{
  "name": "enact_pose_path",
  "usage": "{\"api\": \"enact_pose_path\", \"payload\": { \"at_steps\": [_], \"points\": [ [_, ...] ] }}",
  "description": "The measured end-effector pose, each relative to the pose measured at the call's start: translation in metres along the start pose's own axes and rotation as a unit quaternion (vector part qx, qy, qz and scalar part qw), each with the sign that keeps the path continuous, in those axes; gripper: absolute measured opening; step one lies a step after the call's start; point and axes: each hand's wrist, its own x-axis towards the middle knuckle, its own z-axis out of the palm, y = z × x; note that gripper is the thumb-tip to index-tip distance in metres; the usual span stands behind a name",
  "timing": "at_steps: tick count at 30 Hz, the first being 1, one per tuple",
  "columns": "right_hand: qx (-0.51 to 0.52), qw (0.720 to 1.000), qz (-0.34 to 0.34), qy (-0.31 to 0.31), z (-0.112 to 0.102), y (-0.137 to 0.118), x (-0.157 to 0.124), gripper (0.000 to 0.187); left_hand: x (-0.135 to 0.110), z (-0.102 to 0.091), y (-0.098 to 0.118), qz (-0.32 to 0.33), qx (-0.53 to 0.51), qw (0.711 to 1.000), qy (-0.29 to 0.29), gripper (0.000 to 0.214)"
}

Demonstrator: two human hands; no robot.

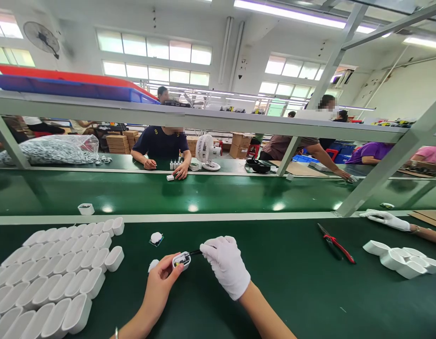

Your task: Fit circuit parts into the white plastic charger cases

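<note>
My bare left hand (160,281) is closed around a small oval white plastic housing (186,257), held tilted with its opening facing up. Dark and yellowish parts show inside it, too small to name. In a white glove, my right hand (226,267) pinches a thin black tool (195,253), whose tip reaches the housing's rim. Most of the tool's length is hidden in the glove. Just behind my left fingers lies a small white piece (153,265), partly covered. A small circuit board with a white dome (156,238) rests on the green bench beyond it.
Rows of white oval cups (48,278) fill the left bench. Red-handled pliers (336,244) and more white cups (403,259) lie right, near another person's gloved hand (389,220). A green conveyor belt (232,193) runs behind, with one white housing (86,209). A metal shelf frame (383,165) crosses above.
</note>
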Motion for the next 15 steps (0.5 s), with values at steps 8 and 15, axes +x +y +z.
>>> {"api": "enact_pose_path", "payload": {
  "at_steps": [8,15],
  "points": [
    [0.006,1.000,-0.004,-0.009,0.0044,-0.0032,-0.0016,0.020,-0.0026,0.0026,-0.0001,0.006,-0.005,1.000,-0.012,0.039],
    [-0.006,0.999,-0.013,-0.042,0.0018,-0.0004,-0.0013,0.017,-0.0036,0.0027,0.0004,0.010,0.019,1.000,-0.010,0.037]
  ]
}}
